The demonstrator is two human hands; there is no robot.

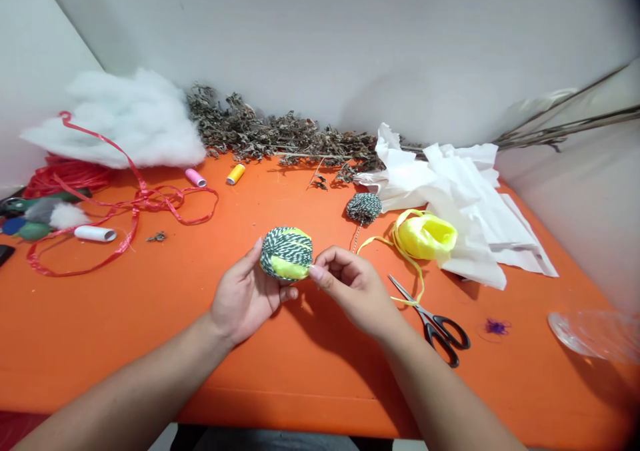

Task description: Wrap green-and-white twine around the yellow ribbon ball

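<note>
Orange tbl [300, 377], blk-handled scissors [424, 311], wht paper [465, 197], red ribbon [67, 174]

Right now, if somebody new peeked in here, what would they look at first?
Probably the dark-and-white striped ball with yellow patches, in the middle, held in the left grip, with the right grip at its side. Next might come the bright orange table below, then the fluffy white stuffing at the back left.

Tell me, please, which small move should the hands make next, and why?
Perhaps smooth the lower yellow strip with the right hand: its thumb tip is at the strip's right end, and the left hand holds the wrapped ball from the left and below, so light pressure should hardly shift it.
</note>
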